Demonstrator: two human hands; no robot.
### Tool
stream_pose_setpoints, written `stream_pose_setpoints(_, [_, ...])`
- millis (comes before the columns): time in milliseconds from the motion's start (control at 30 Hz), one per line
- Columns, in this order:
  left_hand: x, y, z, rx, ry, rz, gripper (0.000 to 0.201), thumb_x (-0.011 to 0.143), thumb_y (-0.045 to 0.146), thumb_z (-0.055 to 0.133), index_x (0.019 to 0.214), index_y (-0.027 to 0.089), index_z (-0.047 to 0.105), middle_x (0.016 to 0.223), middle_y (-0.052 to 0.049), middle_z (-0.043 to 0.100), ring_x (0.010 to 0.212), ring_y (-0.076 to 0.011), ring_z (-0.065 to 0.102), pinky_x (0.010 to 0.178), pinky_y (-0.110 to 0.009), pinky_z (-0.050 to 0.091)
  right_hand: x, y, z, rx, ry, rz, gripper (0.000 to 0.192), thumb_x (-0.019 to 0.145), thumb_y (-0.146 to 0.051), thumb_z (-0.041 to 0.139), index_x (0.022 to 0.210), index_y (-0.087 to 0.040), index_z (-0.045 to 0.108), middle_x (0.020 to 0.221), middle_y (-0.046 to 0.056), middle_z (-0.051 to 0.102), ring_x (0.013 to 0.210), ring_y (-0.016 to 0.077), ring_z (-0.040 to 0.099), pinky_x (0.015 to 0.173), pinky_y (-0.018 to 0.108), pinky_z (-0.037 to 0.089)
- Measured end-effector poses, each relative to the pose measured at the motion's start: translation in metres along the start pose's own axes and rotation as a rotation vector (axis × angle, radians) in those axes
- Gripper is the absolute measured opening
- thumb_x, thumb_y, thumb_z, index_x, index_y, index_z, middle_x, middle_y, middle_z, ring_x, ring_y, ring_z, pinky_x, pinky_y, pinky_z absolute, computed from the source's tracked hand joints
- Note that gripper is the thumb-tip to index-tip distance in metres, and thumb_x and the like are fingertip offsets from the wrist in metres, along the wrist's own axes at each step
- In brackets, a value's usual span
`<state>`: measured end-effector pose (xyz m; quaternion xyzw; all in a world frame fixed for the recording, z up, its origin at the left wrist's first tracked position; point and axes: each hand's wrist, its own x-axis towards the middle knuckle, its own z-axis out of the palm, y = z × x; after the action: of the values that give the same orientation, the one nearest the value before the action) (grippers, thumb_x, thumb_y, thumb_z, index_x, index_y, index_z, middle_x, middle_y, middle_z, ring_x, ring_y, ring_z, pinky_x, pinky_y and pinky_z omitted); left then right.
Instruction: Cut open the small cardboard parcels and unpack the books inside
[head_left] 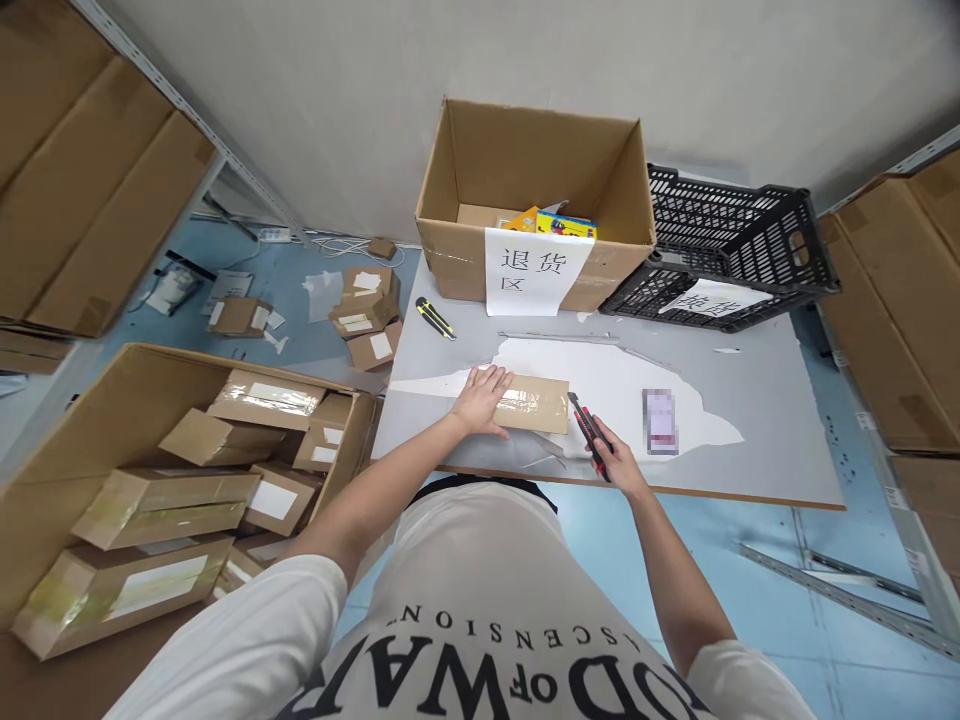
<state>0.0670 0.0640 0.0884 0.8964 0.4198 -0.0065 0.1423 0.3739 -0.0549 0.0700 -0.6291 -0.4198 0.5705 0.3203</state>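
A small taped cardboard box (540, 403) lies flat on the table near its front edge. My left hand (482, 402) is closed over the left end of this box, with the fingers on top and the thumb at the near side. In my right hand (616, 458) is a red and black utility knife (589, 432), its tip pointing up and left beside the box's right end. The knife tip appears close to the box, but whether it touches I cannot tell. A second utility knife, yellow and black (435, 318), lies at the table's left side.
At the table's back stand a large open carton (457, 265) with a paper sign and a black plastic crate (821, 250). A pixelated phone-like item (661, 422) lies to the right. A big carton (135, 365) of parcels stands left; several small boxes (367, 305) are on the floor.
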Motion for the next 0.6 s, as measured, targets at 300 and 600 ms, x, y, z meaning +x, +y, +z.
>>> stream_pose_setpoints(300, [0.004,-0.003,0.001,0.013,0.008,0.041,0.114,0.054,0.069,0.065,0.142,0.009,0.022,0.140,-0.021,0.034,0.130,-0.0368,0.025,0.108,-0.051,0.007,-0.003,-0.015,-0.022,-0.159,-0.084,0.018,0.072,0.081,-0.052,0.053,0.142,-0.020,0.033,0.061,-0.003,0.054,0.039,0.0071,0.041,0.038,0.021,0.038])
stream_pose_setpoints(600, [0.005,-0.004,0.002,-0.007,-0.006,0.033,0.113,0.054,0.068,0.065,0.141,0.009,0.024,0.138,-0.023,0.034,0.129,-0.0380,0.026,0.106,-0.052,0.007,-0.011,-0.014,-0.027,-0.145,-0.186,0.048,0.072,0.083,-0.052,0.052,0.143,-0.020,0.029,0.054,-0.005,0.046,0.041,0.0092,0.042,0.039,0.022,0.038])
